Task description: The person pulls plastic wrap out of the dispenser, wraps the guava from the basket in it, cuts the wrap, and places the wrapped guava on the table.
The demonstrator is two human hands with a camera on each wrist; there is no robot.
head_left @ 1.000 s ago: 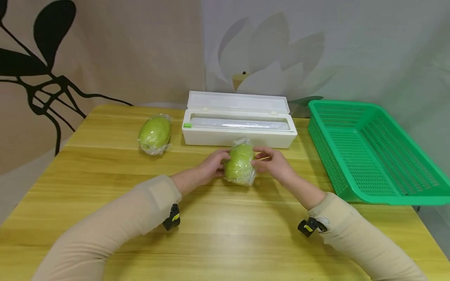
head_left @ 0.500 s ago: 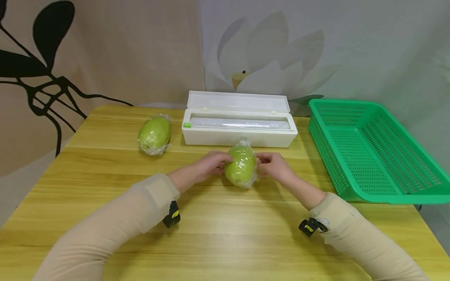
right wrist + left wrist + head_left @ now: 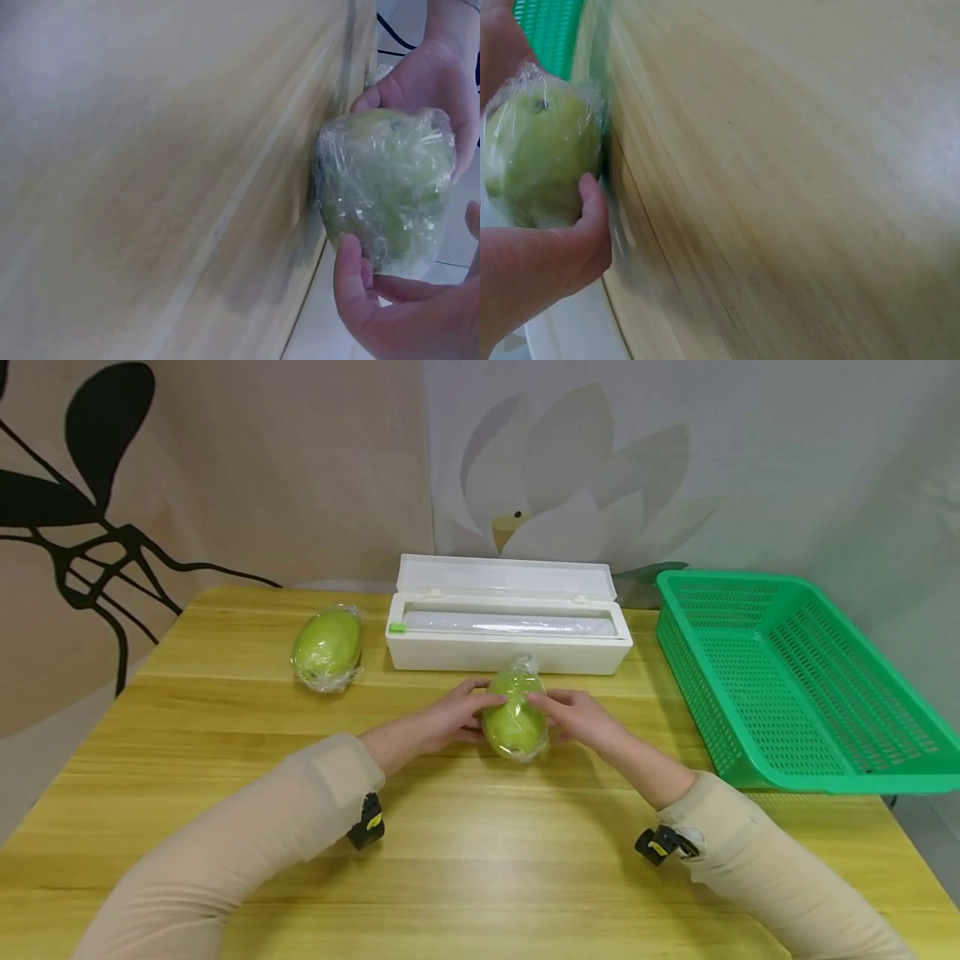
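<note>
A green oval fruit (image 3: 516,731), mango-like and wrapped in clear cling film, is held between both hands over the middle of the table. My left hand (image 3: 448,718) grips its left side, the thumb on top and the fingers around the flank. From the right, my right hand (image 3: 583,718) holds it with the thumb laid on the film. In the left wrist view the fruit (image 3: 544,150) shows a dark stem spot under wrinkled film. The right wrist view shows the crinkled wrap on the fruit (image 3: 386,187) with fingertips at both sides.
A second wrapped green fruit (image 3: 327,649) lies at the back left of the wooden table (image 3: 465,877). Right behind the hands stands a white cling film box (image 3: 510,654), lid raised, roll inside. A green plastic basket (image 3: 705,693) sits at the right.
The held fruit has been turned in the hands, its lower end now rounder toward me. My right thumb has moved onto its top. The second fruit, box and basket stay put.
</note>
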